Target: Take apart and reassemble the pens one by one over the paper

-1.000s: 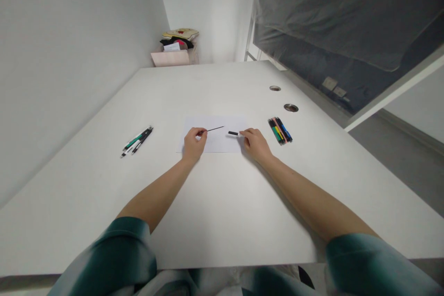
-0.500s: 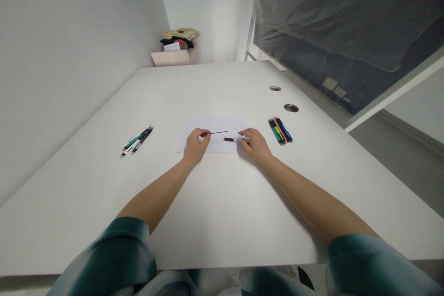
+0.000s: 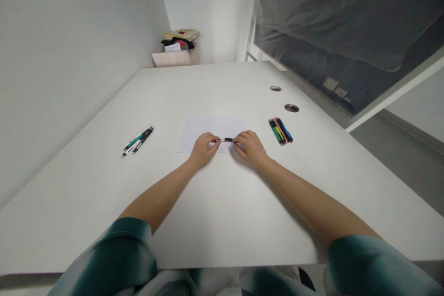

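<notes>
So it's a plain white room, big white tabletop filling most of the view, with a pale pink box of stuff past the far end and a dark grey cover hanging off to the right. Both hands are close together over the near part of a white sheet of paper. The left hand has thumb and fingers pinched on a thin rod, which points at the other hand. The right hand is pinching a black-ended pen piece, right up beside the rod; too small to tell if they actually touch. Over on the left there's a loose bunch of pens, and to the right a neat row of colourful pens, with two round metal-rimmed holes beyond it.
</notes>
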Motion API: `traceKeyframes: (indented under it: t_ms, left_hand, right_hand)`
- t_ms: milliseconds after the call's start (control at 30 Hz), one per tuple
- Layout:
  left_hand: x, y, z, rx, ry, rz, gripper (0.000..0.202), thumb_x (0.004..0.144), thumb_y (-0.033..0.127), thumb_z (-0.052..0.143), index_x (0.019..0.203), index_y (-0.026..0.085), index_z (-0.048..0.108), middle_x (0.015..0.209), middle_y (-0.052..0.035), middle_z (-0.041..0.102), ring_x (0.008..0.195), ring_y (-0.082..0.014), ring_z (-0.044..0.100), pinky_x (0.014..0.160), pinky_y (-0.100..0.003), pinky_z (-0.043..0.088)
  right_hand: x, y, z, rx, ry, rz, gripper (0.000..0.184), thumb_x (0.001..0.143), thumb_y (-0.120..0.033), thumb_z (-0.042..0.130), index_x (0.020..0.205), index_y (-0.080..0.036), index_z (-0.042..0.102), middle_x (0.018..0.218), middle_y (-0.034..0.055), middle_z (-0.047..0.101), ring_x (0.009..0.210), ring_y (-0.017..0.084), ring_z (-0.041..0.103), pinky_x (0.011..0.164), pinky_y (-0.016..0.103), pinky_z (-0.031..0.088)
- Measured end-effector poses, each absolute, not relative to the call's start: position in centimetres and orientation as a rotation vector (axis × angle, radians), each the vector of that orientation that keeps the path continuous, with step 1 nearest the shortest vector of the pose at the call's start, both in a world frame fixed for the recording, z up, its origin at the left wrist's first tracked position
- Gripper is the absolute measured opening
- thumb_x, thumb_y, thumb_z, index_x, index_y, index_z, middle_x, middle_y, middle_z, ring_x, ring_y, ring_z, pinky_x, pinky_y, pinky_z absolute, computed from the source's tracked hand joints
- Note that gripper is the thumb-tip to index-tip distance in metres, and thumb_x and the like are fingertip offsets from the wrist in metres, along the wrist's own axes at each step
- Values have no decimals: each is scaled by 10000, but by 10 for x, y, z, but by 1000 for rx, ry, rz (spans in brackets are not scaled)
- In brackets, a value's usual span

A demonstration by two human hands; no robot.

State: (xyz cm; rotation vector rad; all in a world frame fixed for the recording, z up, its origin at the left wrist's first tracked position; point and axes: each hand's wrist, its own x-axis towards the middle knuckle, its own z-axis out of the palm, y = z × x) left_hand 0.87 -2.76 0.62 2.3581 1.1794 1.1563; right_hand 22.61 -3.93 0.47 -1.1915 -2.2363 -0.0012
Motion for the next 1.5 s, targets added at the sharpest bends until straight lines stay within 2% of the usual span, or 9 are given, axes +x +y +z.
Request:
traceKeyframes:
  t_ms: [133, 233, 367, 533, 700, 933, 1167, 1400, 1500]
  left_hand:
    - [4, -21, 4, 2284, 1336, 1107, 107, 846, 172, 586, 860, 169, 691, 815, -44, 665, 782, -172, 624, 794, -334, 511]
    - [3, -20, 4, 2266, 1341, 1090, 107, 839, 165, 586, 863, 176, 690, 827, -38, 669, 780, -164, 627, 800, -326, 514]
    - [6, -25, 7, 2335, 1224, 1100, 111, 852, 178, 581, 874, 173, 689, 829, -50, 665, 810, -174, 628, 812, -334, 512]
    - [14, -33, 9, 2367, 1069, 1077, 110, 869, 206, 595, 907, 179, 695, 847, -52, 671, 825, -168, 632, 807, -323, 517]
    - [16, -36, 9, 2335, 1044, 1082, 121, 865, 220, 608, 933, 180, 700, 848, -45, 679, 811, -159, 639, 803, -313, 522]
    - [8, -25, 5, 2407, 1364, 946, 190, 836, 137, 527, 952, 157, 676, 850, -68, 670, 844, -200, 615, 849, -369, 500]
    - [7, -21, 4, 2466, 1484, 723, 150, 822, 172, 539, 887, 166, 674, 871, -83, 665, 861, -224, 607, 857, -395, 489]
    - [6, -23, 5, 2455, 1517, 650, 264, 826, 228, 563, 1065, 175, 663, 951, -77, 687, 933, -238, 622, 901, -413, 477]
    - [-1, -23, 9, 2483, 1520, 694, 417, 813, 313, 610, 1205, 169, 595, 1109, -109, 666, 1056, -267, 605, 951, -434, 466]
  right_hand:
    - [233, -37, 4, -1420, -2196, -56, 208, 853, -238, 553, 865, -183, 753, 913, 117, 658, 886, 271, 502, 749, 394, 365]
    - [234, -37, 4, -1475, -2191, -58, 220, 855, -250, 553, 905, -193, 759, 939, 122, 643, 899, 273, 491, 751, 395, 359]
    - [230, -40, 5, -1346, -2174, -51, 255, 877, -286, 535, 986, -165, 731, 944, 122, 633, 898, 263, 499, 778, 399, 367]
    - [218, -45, 4, -1111, -2233, -18, 263, 919, -334, 510, 982, -178, 712, 920, 107, 636, 891, 242, 508, 788, 386, 380]
    - [214, -45, 4, -1084, -2260, -26, 287, 953, -294, 456, 914, -176, 715, 895, 107, 638, 868, 230, 510, 782, 368, 384]
    - [221, -44, 6, -1376, -2291, 0, 209, 874, -276, 555, 878, -164, 730, 911, 113, 644, 900, 259, 501, 770, 373, 370]
    - [218, -45, 6, -1457, -2330, 54, 232, 886, -294, 541, 878, -188, 748, 954, 114, 650, 941, 267, 500, 785, 376, 375]
    - [223, -42, 7, -1450, -2300, 84, 267, 883, -346, 534, 937, -180, 736, 955, 112, 662, 939, 269, 524, 804, 389, 397]
    - [236, -36, 6, -1493, -2211, 70, 340, 879, -396, 532, 1048, -160, 710, 1010, 132, 668, 973, 288, 542, 851, 423, 414]
